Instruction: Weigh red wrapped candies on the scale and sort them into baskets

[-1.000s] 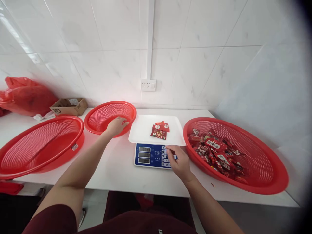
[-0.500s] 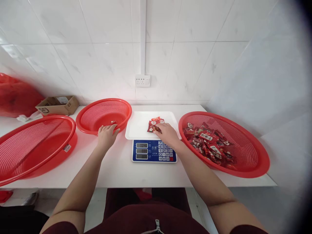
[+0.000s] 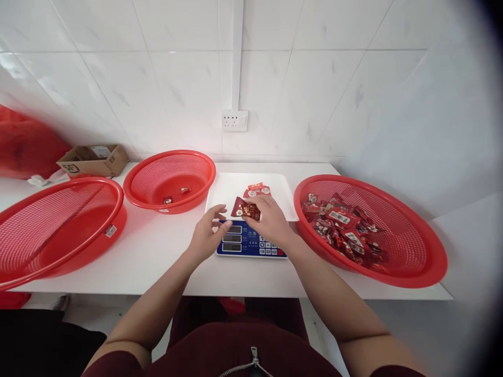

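Note:
My right hand (image 3: 269,220) grips a dark red snack packet (image 3: 245,208) with gold print, held over the front of the scale's white tray (image 3: 223,183). Just left of that packet is my left hand (image 3: 208,230), its thumb and fingers apart with nothing between them. More red packets (image 3: 257,191) lie on the tray behind my right hand. Below the tray, the blue scale panel (image 3: 251,243) shows its displays and keys, partly covered by my hands. Two small packets (image 3: 185,189) rest in the back-left red basket (image 3: 168,154).
A large red basket (image 3: 428,251) on the right holds a heap of red packets (image 3: 346,225). Another red basket (image 3: 113,201) stands at the left front. Behind it are a cardboard box (image 3: 96,162) and a red bag (image 3: 27,144) by the tiled wall.
My left hand has moved from the back-left basket to the right, near the scale; a second packet now shows in that basket. My right hand has lifted a packet off the tray.

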Tool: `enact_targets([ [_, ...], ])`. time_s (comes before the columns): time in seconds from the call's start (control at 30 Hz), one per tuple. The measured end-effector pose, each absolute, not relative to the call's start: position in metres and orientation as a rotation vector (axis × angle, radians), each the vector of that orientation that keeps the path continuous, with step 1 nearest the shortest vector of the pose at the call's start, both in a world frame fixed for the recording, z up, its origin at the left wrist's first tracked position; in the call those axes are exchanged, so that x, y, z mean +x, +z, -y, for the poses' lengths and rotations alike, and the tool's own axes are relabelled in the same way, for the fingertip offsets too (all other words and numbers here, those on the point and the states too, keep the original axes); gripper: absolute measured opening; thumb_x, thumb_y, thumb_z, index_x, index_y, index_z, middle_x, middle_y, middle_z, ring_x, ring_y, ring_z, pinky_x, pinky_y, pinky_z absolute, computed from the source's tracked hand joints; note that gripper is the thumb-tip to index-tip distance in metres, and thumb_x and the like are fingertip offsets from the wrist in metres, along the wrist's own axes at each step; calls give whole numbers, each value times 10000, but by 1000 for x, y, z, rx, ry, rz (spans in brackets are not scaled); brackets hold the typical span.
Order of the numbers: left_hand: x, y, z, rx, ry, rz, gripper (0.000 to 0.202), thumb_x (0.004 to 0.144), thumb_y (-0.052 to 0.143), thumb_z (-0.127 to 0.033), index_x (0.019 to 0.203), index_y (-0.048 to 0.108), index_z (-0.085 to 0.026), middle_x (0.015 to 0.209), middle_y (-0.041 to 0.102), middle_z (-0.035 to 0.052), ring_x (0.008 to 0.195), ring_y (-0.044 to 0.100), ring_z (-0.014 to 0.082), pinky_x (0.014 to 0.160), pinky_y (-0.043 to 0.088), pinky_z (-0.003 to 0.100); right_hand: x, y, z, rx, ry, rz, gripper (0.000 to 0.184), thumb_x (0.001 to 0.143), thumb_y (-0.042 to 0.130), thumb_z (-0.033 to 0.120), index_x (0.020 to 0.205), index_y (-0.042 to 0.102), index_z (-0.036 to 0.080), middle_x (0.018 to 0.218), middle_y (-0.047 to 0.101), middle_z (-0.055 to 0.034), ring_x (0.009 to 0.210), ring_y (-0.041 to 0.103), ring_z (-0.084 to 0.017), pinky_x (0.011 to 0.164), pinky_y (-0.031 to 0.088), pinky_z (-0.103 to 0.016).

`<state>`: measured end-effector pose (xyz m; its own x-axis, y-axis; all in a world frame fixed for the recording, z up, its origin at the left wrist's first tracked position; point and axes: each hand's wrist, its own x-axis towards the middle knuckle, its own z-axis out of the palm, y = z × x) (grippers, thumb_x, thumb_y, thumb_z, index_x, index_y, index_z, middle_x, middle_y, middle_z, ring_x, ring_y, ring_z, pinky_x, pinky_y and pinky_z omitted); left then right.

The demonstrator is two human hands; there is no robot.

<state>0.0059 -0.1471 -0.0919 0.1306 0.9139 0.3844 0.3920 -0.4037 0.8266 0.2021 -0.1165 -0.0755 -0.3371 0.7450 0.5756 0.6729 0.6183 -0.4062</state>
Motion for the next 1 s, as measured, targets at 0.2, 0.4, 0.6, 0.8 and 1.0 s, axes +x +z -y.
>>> enact_targets([
  [0.2, 36, -83, 145, 1362, 1198, -888, 269, 823, 574, -403, 947, 587, -165, 858, 636, 32, 739, 597, 140, 642, 542, 267, 205, -72, 151, -976, 373, 1938, 354, 796, 614, 254, 1142, 542, 229, 1152, 544, -82, 1107, 499, -227, 940, 436, -409],
  [0.4, 42, -81, 149, 1326, 1224, -834, 230, 811, 610, -373, 926, 620, -174, 834, 647, 16, 723, 592, 125, 631, 534, 236, 215, -76, 159, -1018, 1151, 1476, 450, 815, 541, 516, 1148, 548, 215, 1037, 605, -71, 905, 594, -192, 747, 519, -326],
  [0.6, 44, -71, 158, 1433, 1119, -906, 273, 831, 559, -442, 877, 581, -174, 749, 597, 6, 691, 557, 132, 610, 524, 258, 218, -67, 167, -1173, 951, 1499, 356, 853, 482, 472, 696, 586, 170, 653, 552, -5, 634, 508, -140, 587, 427, -257],
  [0.8, 41, -63, 156, 1670, 1108, -1013, 366, 883, 448, -463, 658, 470, -175, 590, 447, -40, 551, 414, 93, 529, 379, 213, 217, -58, 175, -1231, 780, 1613, 348, 871, 459, 428, 642, 510, 170, 593, 456, 16, 575, 410, -111, 526, 336, -232],
  [1.0, 44, -59, 159, 1784, 1349, -1117, 366, 893, 437, -433, 626, 462, -182, 603, 431, -26, 573, 403, 109, 553, 350, 230, 215, -62, 175, -1109, 967, 1459, 407, 859, 476, 468, 576, 391, 187, 550, 371, 35, 533, 351, -96, 502, 309, -227],
])
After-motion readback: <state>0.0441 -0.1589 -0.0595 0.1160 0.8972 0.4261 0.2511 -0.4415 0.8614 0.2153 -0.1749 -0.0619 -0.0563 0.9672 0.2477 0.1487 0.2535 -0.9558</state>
